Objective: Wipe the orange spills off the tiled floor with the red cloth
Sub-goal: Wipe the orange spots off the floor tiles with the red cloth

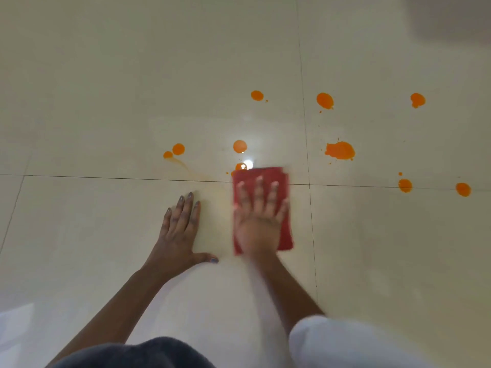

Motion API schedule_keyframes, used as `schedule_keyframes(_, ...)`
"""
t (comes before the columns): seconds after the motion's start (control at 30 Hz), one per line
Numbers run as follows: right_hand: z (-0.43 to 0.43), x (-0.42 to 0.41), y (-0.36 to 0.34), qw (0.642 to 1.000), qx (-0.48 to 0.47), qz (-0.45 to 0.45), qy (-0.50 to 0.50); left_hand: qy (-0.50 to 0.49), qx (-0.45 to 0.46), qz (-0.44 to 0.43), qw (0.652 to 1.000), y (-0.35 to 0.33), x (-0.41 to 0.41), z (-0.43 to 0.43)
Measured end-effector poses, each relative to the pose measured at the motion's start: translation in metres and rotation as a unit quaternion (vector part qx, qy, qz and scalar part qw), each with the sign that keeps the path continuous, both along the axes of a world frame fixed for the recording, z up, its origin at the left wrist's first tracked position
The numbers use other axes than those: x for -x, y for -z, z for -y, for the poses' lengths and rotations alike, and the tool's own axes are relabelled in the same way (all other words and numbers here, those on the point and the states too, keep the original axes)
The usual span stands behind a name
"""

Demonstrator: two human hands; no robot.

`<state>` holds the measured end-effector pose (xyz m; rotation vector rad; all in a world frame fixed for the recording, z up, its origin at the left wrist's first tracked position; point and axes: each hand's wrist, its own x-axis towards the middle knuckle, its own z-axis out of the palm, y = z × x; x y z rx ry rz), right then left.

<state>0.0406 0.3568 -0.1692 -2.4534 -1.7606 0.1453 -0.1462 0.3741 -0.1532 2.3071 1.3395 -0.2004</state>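
**Right hand flat on red cloth at the near edge of the spill field**

1. Right hand (259, 221): fully open, palm down on the red cloth (271, 172). The fingers (259, 189) are straight, slightly spread and point away from the person. Nothing is pinched or curled round; the hand presses the cloth against the tiled floor (106, 102). This hand and its forearm are blurred.

2. Red cloth: folded to a rectangle, long side running away from the person. It lies across the grout line (132, 177) that crosses the view from left to right. Its far left corner touches a small orange spill (240, 166), which sits beside a bright ceiling-light reflection (248, 163).

3. Left hand (178, 232): open, palm flat on bare tile just to the left of the cloth, not touching it. Fingers together and straight, thumb (207, 258) splayed toward the cloth. It holds nothing.

4. Orange spills: the largest blot (340, 150) lies beyond and to the right of the cloth. Round drops are scattered farther out and to the right. A pair of drops (174, 151) sits to the left, with a faint orange smear (186, 166) trailing from it toward the grout line.

5. Foreground: a knee in white fabric (345, 341) at lower right; a dark garment (146, 354) at the bottom edge.
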Motion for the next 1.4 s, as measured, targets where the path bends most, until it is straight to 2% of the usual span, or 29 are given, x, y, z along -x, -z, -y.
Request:
schedule_keyframes(0.07, 0.04, 0.027, -0.005, 0.994, 0.018, -0.006, -0.107, -0.012, -0.001, -0.006, 1.0, 0.0, 0.009, -0.002)
schedule_keyframes(0.13, 0.077, 0.012, -0.008, 0.991, 0.023, -0.01, -0.129, -0.035, -0.001, -0.003, 0.999, -0.002, 0.017, -0.005)
schedule_keyframes(0.23, 0.068, -0.047, -0.005, 0.998, 0.029, 0.017, -0.057, -0.036, -0.001, -0.001, 0.999, -0.002, 0.021, -0.006)
schedule_keyframes(0.3, 0.021, -0.068, -0.005, 0.999, 0.03, 0.027, 0.008, -0.028, -0.013, 0.0, 1.0, -0.002, 0.02, -0.007)
schedule_keyframes(0.37, -0.031, -0.056, -0.005, 0.998, 0.048, -0.001, 0.034, -0.039, -0.028, 0.015, 0.999, -0.002, 0.017, -0.011)
schedule_keyframes(0.47, -0.042, 0.002, -0.007, 0.995, 0.044, -0.015, -0.092, -0.088, -0.031, 0.031, 0.995, 0.0, 0.019, -0.019)
schedule_keyframes(0.53, -0.002, 0.02, -0.012, 0.981, 0.042, -0.023, -0.188, -0.105, -0.034, 0.029, 0.993, 0.001, 0.026, -0.024)
schedule_keyframes(0.57, 0.019, 0.012, -0.013, 0.978, 0.042, -0.026, -0.201, -0.109, -0.032, 0.029, 0.993, 0.002, 0.029, -0.024)
schedule_keyframes(0.63, 0.026, -0.025, -0.015, 0.985, 0.047, -0.019, -0.163, -0.108, -0.031, 0.027, 0.993, 0.003, 0.032, -0.025)
schedule_keyframes(0.7, -0.005, -0.059, -0.013, 0.994, 0.047, 0.017, -0.098, -0.101, -0.026, 0.016, 0.994, 0.003, 0.032, -0.025)
schedule_keyframes(0.8, -0.078, -0.06, -0.016, 0.991, 0.128, -0.003, -0.042, -0.104, -0.005, -0.002, 0.995, 0.003, 0.031, -0.026)
schedule_keyframes(0.87, -0.088, -0.029, -0.02, 0.985, 0.152, -0.026, -0.077, -0.106, 0.015, -0.004, 0.994, -0.001, 0.032, -0.027)
schedule_keyframes(0.97, -0.043, 0.008, -0.03, 0.98, 0.139, -0.028, -0.141, -0.104, 0.038, -0.007, 0.994, -0.006, 0.035, -0.029)
schedule_keyframes(1.1, -0.011, -0.009, -0.03, 0.988, 0.119, -0.041, -0.094, -0.099, 0.037, 0.007, 0.994, 0.0, 0.037, -0.029)
schedule_keyframes(1.27, -0.053, -0.033, -0.018, 0.993, 0.1, -0.013, -0.054, -0.102, -0.01, 0.022, 0.995, -0.002, 0.046, -0.04)
schedule_keyframes(1.4, -0.128, -0.037, -0.018, 0.985, 0.125, 0.032, -0.116, -0.159, -0.023, -0.027, 0.987, 0.003, 0.069, -0.061)
